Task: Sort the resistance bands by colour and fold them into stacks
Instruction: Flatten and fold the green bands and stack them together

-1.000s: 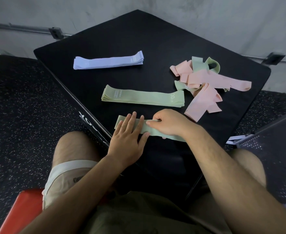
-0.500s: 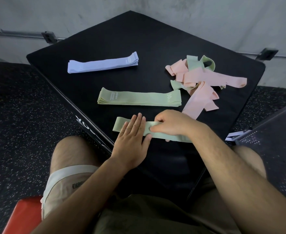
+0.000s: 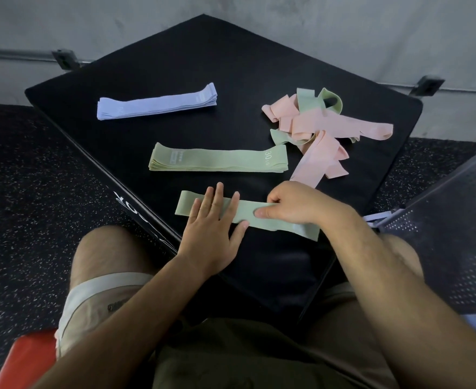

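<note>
While the left hand (image 3: 211, 235) presses the green band (image 3: 186, 204) flat-fingered, the right hand (image 3: 295, 203) pinches it.

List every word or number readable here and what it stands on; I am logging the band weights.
"30 LB": white print on the top band of the green stack, near its right end.
Small white label near that stack's left end: too small to read.
Print on the purple stack: too faint to read.
White letters on the black box's side: angled, partly hidden, unreadable.
Mark on the shorts: blurred.
</note>
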